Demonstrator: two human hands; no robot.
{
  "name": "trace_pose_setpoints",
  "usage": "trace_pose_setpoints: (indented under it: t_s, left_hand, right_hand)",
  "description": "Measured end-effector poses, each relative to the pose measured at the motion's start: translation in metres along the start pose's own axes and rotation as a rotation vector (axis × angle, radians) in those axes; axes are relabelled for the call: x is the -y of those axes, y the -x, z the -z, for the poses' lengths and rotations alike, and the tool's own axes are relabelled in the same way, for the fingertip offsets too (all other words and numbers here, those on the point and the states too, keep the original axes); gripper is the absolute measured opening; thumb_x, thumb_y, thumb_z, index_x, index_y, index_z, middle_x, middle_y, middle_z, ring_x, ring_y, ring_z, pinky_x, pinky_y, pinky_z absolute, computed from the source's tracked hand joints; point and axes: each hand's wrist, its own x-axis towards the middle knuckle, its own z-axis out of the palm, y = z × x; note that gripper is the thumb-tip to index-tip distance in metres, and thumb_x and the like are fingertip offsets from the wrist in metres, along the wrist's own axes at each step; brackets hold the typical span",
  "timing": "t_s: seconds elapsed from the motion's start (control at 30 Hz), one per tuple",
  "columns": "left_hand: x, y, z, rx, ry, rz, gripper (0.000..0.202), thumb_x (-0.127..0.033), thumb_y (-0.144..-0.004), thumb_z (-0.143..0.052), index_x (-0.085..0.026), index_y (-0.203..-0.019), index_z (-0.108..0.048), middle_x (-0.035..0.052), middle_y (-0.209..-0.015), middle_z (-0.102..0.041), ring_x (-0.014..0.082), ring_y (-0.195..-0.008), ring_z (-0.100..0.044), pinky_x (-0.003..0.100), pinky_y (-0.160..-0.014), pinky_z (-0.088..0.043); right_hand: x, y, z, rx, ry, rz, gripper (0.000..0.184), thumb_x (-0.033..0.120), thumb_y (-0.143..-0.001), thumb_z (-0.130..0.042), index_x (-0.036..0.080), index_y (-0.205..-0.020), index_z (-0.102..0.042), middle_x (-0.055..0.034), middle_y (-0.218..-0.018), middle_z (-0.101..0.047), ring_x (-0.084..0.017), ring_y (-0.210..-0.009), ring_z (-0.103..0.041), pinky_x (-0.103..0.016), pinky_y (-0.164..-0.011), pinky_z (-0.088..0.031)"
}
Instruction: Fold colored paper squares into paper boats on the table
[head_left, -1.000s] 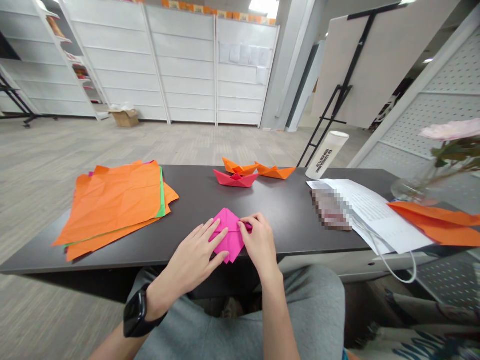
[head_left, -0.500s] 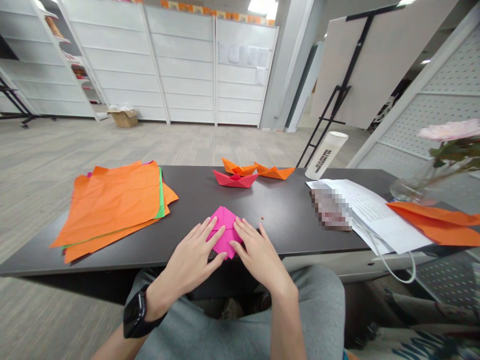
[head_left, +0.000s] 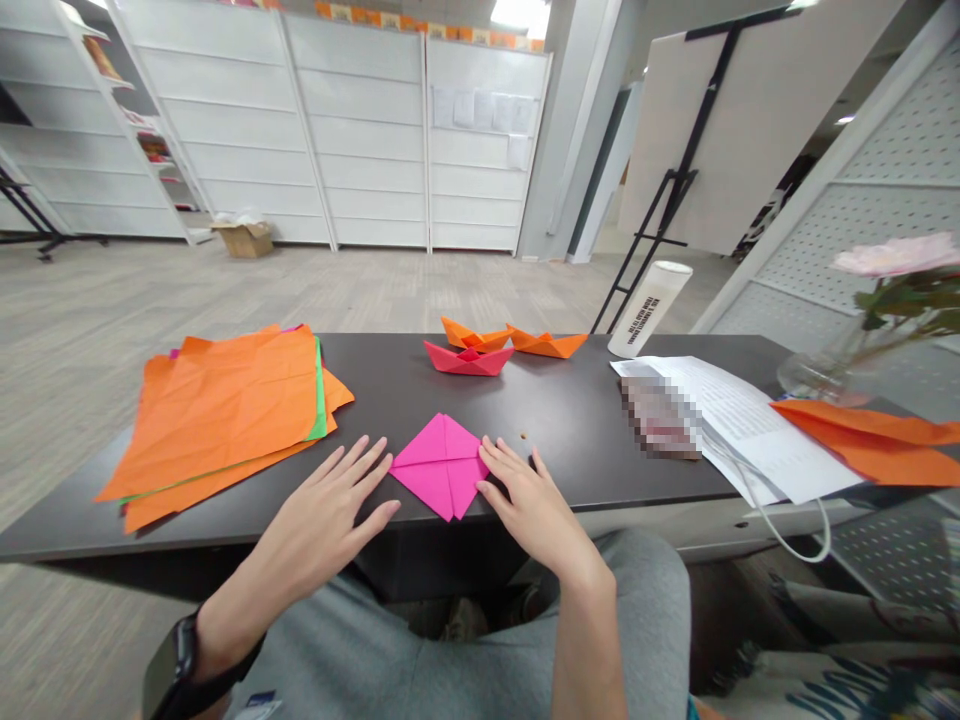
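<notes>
A pink folded paper [head_left: 442, 465] lies flat on the dark table near its front edge, shaped like a diamond with crease lines meeting at its middle. At its left corner is my left hand [head_left: 330, 510], open, fingers spread over the tabletop. My right hand [head_left: 536, 505] is open too, its fingertips resting at the paper's right corner. Behind the pink paper stand a red paper boat [head_left: 469, 360] and two orange paper boats, one [head_left: 487, 338] just behind the red one and the other [head_left: 549, 344] to its right.
On the left of the table [head_left: 375, 390] lies a stack of orange paper sheets [head_left: 225, 400] with a green edge showing. To the right are a white cylinder [head_left: 649, 310], printed white sheets [head_left: 750, 420], a white cable [head_left: 821, 540], orange folded paper [head_left: 870, 445] and a flower in a glass vase [head_left: 814, 375].
My left hand has moved left off the pink paper, uncovering its left part. My right hand has shifted slightly right, to the paper's right corner.
</notes>
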Motion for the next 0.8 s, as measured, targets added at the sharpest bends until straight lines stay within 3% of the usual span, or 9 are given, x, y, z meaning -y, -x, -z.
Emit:
trace_pose_setpoints:
  t_s: [0.13, 0.3, 0.4, 0.5, 0.57, 0.67, 0.73, 0.8]
  left_hand:
    - [0.006, 0.005, 0.001, 0.007, 0.029, 0.005, 0.055, -0.050, -0.097, -0.044, -0.021, -0.144, -0.047, 0.0083, -0.152, -0.044, 0.0291, -0.142, -0.036, 0.050, -0.115, -0.035]
    - [-0.006, -0.004, 0.004, -0.067, 0.022, 0.023, 0.052, -0.047, -0.097, -0.044, -0.014, -0.134, -0.058, 0.0141, -0.147, -0.050, 0.0309, -0.138, -0.044, 0.051, -0.112, -0.039]
    - [-0.021, -0.011, 0.007, -0.142, 0.061, 0.035, 0.063, -0.049, -0.092, -0.051, -0.009, -0.141, -0.048, 0.0193, -0.151, -0.043, 0.0320, -0.137, -0.044, 0.050, -0.111, -0.041]
    - [-0.036, -0.017, 0.006, -0.105, 0.142, -0.060, 0.072, -0.046, -0.085, -0.062, -0.012, -0.145, -0.041, 0.0172, -0.150, -0.045, 0.0302, -0.137, -0.044, 0.046, -0.112, -0.041]
    - [-0.043, -0.017, 0.005, -0.077, 0.170, -0.088, 0.068, -0.040, -0.081, -0.067, -0.013, -0.140, -0.047, 0.0164, -0.143, -0.053, 0.0306, -0.131, -0.052, 0.046, -0.109, -0.045]
    - [-0.046, -0.011, 0.007, -0.091, 0.159, -0.080, 0.044, -0.023, -0.085, -0.061, -0.016, -0.129, -0.058, 0.0134, -0.124, -0.067, 0.0296, -0.110, -0.065, 0.045, -0.094, -0.055]
    - [-0.045, -0.002, 0.011, -0.115, 0.189, -0.099, 0.038, -0.010, -0.088, -0.048, -0.019, -0.122, -0.062, 0.0091, -0.106, -0.073, 0.0254, -0.093, -0.070, 0.040, -0.081, -0.060]
    - [-0.045, 0.005, 0.015, -0.180, 0.288, -0.065, 0.039, -0.006, -0.090, -0.040, -0.021, -0.117, -0.064, 0.0065, -0.097, -0.074, 0.0216, -0.085, -0.071, 0.034, -0.073, -0.060]
  right_hand:
    - [-0.001, 0.000, 0.000, -0.002, -0.012, -0.002, 0.048, 0.035, -0.100, -0.042, 0.025, -0.147, -0.042, -0.0034, -0.155, -0.038, -0.021, -0.147, -0.029, -0.053, -0.121, -0.014]
    - [0.000, 0.001, 0.000, -0.007, -0.011, 0.003, 0.048, 0.034, -0.099, -0.043, 0.025, -0.147, -0.042, -0.0041, -0.154, -0.039, -0.022, -0.146, -0.030, -0.055, -0.120, -0.016]
    - [0.000, 0.001, 0.000, -0.017, -0.005, 0.010, 0.048, 0.035, -0.099, -0.043, 0.026, -0.146, -0.043, -0.0045, -0.154, -0.040, -0.022, -0.146, -0.031, -0.055, -0.120, -0.016]
    - [-0.001, 0.001, -0.001, -0.022, -0.004, 0.017, 0.048, 0.034, -0.099, -0.044, 0.026, -0.146, -0.043, -0.0051, -0.154, -0.041, -0.022, -0.146, -0.031, -0.056, -0.120, -0.017]
    - [-0.002, 0.001, -0.002, -0.021, -0.015, 0.029, 0.048, 0.035, -0.100, -0.044, 0.026, -0.147, -0.043, -0.0059, -0.154, -0.040, -0.022, -0.146, -0.031, -0.056, -0.120, -0.017]
    - [-0.002, 0.001, -0.001, -0.046, -0.055, 0.063, 0.048, 0.036, -0.101, -0.040, 0.023, -0.147, -0.043, -0.0067, -0.159, -0.029, -0.022, -0.148, -0.026, -0.054, -0.120, -0.020]
    - [0.000, 0.002, 0.003, -0.131, -0.086, 0.092, 0.046, 0.034, -0.102, -0.038, 0.021, -0.145, -0.045, -0.0063, -0.162, -0.021, -0.022, -0.149, -0.022, -0.052, -0.120, -0.021]
    - [0.005, 0.005, 0.010, -0.263, -0.121, 0.131, 0.042, 0.030, -0.102, -0.037, 0.022, -0.142, -0.050, -0.0055, -0.162, -0.023, -0.022, -0.148, -0.025, -0.051, -0.120, -0.023]
